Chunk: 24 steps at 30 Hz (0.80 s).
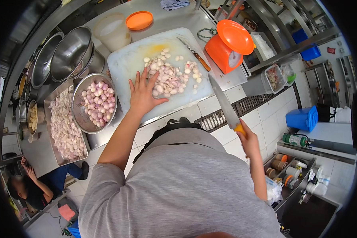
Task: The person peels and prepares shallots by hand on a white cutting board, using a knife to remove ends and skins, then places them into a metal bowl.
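With fingers spread, my left hand [143, 94] is at the left side of a heap of sliced shallots [169, 78] on a white cutting board [125, 64]. Its fingertips reach the heap's edge. My right hand [247, 138] grips the yellow handle of a large kitchen knife [223, 99]. The blade points away from me, over the floor just off the board's right corner. A smaller knife with a wooden handle [201, 61] lies along the board's right edge. Left of the board, a steel colander [77, 114] holds whole peeled shallots [98, 102].
A steel tray [85, 148] of sliced shallots stands beyond the colander. Steel bowls [70, 53] and a plastic tub [111, 32] sit behind. An orange kitchen scale [226, 50] stands right of the board; an orange lid [139, 20] lies at the back. A person [32, 187] is at lower left.
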Each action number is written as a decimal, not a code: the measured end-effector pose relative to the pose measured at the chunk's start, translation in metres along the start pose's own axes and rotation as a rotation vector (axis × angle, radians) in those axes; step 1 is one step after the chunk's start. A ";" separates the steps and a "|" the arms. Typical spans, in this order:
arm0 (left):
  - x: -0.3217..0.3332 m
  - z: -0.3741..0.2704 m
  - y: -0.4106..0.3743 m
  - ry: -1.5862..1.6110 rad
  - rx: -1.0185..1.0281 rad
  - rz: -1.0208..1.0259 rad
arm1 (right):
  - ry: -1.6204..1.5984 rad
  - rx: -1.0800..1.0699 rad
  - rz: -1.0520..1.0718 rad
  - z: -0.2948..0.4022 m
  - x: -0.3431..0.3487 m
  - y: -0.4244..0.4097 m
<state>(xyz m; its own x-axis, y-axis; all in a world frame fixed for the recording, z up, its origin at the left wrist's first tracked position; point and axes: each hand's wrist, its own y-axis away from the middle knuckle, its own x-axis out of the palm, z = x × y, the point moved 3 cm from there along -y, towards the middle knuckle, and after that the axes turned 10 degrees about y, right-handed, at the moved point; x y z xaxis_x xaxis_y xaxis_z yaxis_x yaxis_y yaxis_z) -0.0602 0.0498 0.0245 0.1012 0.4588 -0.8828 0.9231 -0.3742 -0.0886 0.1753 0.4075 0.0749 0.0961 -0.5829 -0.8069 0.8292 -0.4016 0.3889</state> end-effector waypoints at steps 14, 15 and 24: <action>0.030 -0.018 -0.065 0.319 0.178 -0.213 | 0.095 -0.413 -0.113 0.128 0.108 -0.050; 0.034 -0.018 -0.068 0.325 0.170 -0.260 | 0.081 -0.413 -0.099 0.139 0.112 -0.049; 0.042 -0.020 -0.074 0.634 -0.034 -0.567 | -0.387 -0.258 0.166 0.201 0.156 -0.044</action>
<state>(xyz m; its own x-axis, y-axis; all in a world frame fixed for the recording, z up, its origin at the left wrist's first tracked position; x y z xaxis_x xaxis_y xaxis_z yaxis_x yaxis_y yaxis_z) -0.1170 0.1127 0.0033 -0.2004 0.9379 -0.2830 0.9067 0.0682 -0.4161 0.0431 0.1927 0.0212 0.0677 -0.8633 -0.5001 0.9339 -0.1215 0.3363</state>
